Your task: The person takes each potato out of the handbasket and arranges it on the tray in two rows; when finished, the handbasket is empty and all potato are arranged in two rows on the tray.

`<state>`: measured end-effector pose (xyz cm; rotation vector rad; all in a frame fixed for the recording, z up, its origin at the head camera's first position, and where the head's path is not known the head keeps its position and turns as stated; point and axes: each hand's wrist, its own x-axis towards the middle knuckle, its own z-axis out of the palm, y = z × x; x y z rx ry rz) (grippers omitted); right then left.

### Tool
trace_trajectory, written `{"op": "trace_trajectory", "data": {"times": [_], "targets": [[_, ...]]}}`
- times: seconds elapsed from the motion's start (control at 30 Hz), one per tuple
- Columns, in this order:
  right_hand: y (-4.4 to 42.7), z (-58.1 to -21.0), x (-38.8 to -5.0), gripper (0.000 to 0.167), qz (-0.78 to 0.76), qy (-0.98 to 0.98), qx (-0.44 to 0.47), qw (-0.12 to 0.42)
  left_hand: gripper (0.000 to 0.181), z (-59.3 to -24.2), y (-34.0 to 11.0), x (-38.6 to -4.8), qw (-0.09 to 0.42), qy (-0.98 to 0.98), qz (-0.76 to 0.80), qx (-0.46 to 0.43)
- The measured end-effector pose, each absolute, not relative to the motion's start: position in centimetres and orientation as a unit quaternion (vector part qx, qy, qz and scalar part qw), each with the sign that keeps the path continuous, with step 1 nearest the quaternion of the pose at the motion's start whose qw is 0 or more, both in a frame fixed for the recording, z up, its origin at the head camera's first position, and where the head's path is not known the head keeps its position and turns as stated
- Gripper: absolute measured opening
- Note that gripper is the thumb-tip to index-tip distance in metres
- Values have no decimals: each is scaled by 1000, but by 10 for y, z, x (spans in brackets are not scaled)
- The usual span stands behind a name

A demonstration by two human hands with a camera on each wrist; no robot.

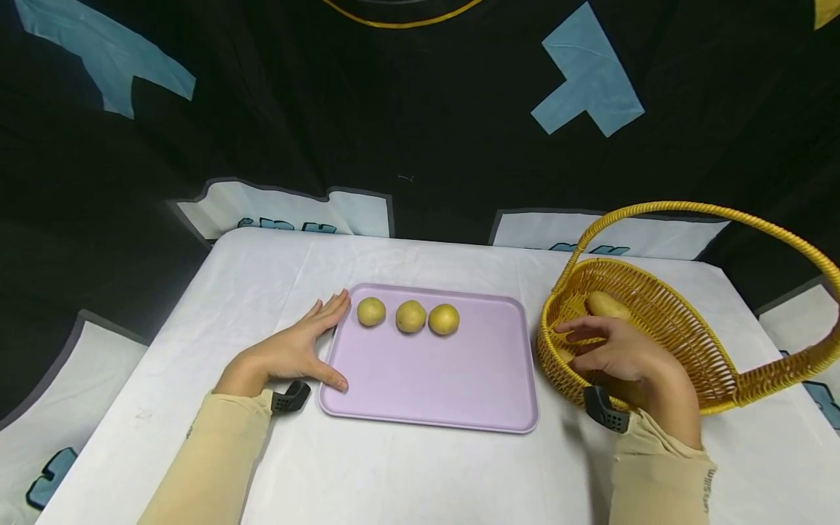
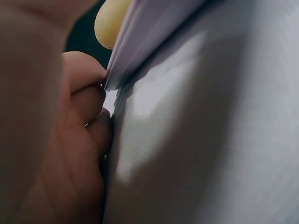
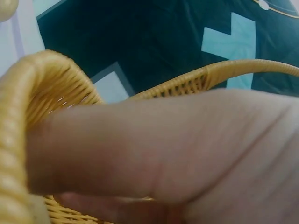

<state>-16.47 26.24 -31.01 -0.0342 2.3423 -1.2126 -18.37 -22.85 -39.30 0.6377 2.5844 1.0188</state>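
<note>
My left hand (image 1: 295, 350) rests at the left edge of a lilac tray (image 1: 433, 386), fingers spread and thumb over the rim. In the left wrist view, fingers (image 2: 86, 70) touch the tray's side. Three round yellow fruits (image 1: 410, 316) sit in a row along the tray's far left part. My right hand (image 1: 623, 354) reaches into a yellow wicker basket (image 1: 682, 321), thumb and fingers apart. Below its fingertips a yellowish thing (image 1: 564, 355) shows, partly hidden. Beyond the hand lies a longish yellow fruit or potato (image 1: 607, 305). The right wrist view shows mostly the hand's skin.
A tall wicker handle (image 1: 695, 207) arches over the basket. White cloth covers the table (image 1: 407, 474). Behind the table hangs a black cloth (image 1: 394, 117) with blue and white shapes. The basket stands just right of the tray.
</note>
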Motion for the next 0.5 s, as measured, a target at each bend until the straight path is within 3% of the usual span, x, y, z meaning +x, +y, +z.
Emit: {"op": "trace_trajectory", "data": {"times": [0.5], "targets": [[260,-322,-170,51,-441,858,-72,253,143,-393,-229,-184,148,895,358,220]]}}
